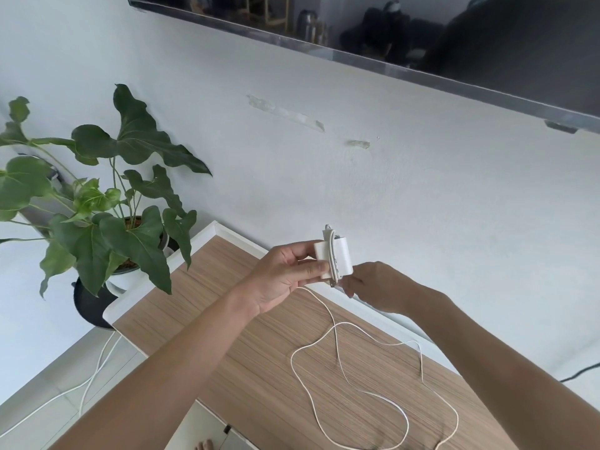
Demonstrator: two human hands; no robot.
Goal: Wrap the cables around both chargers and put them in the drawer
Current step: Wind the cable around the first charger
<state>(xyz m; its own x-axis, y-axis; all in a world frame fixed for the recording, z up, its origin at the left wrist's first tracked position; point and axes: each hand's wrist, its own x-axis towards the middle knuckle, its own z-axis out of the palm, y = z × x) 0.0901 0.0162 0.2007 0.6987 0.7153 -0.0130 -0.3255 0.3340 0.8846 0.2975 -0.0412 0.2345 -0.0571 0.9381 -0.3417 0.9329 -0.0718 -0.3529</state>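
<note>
White plastic charger [336, 254] is being held above the far edge of the wooden worktop [266, 368], long axis near-upright and tilting slightly left, a few cable turns running lengthwise over it. It is judged light, rigid and smooth, so it is best pinched across its flat faces. The left hand [285, 277] is closing thumb and fingers on the block's left side. The right hand [373, 287] is pinching the cable [337, 352] at the block's lower end. This cable, thin and limp, is trailing in loose loops over the worktop nearer the person.
</note>
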